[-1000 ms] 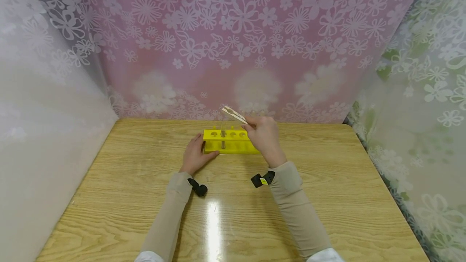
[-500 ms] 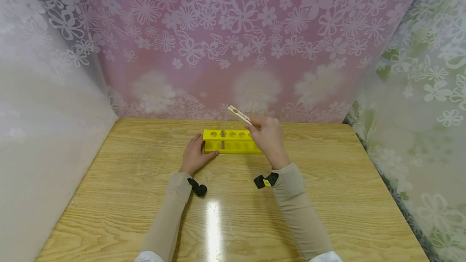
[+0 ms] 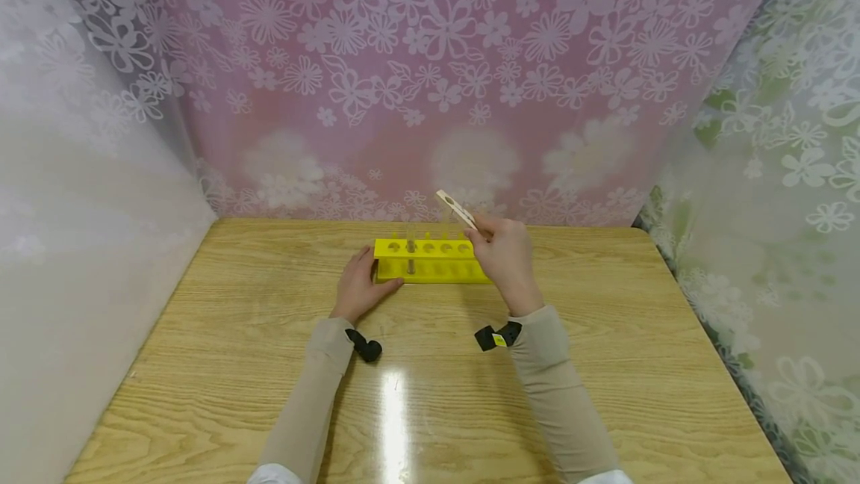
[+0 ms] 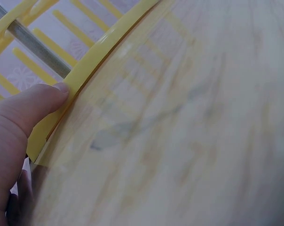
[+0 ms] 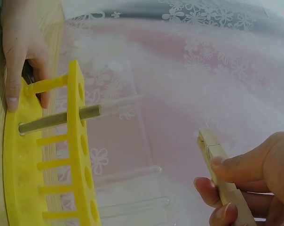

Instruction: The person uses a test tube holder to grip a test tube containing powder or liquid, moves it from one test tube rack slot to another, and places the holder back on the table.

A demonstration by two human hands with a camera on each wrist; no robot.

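In the head view my left hand (image 3: 359,288) holds the left end of a yellow test tube rack (image 3: 437,275), its thumb on the front edge of the base. One glass test tube (image 3: 411,246) with dark greyish contents in its lower part stands in a hole near that end. My right hand (image 3: 505,258) grips a wooden test tube clamp (image 3: 457,209) above the rack's right side, apart from the tube. Nothing shows between the clamp's tips in the right wrist view. Seen from the left wrist, my left thumb (image 4: 29,108) presses on the yellow base.
Several clear glass tubes (image 5: 137,205) show behind the rack in the right wrist view. The rack stands near the back of a wood-grain table (image 3: 255,364). A pink floral curtain (image 3: 403,95) hangs behind, with pale curtains on both sides.
My right hand has moved to the right with the clamp, away from above the filled test tube. The left hand, the rack and the tube stay in place.
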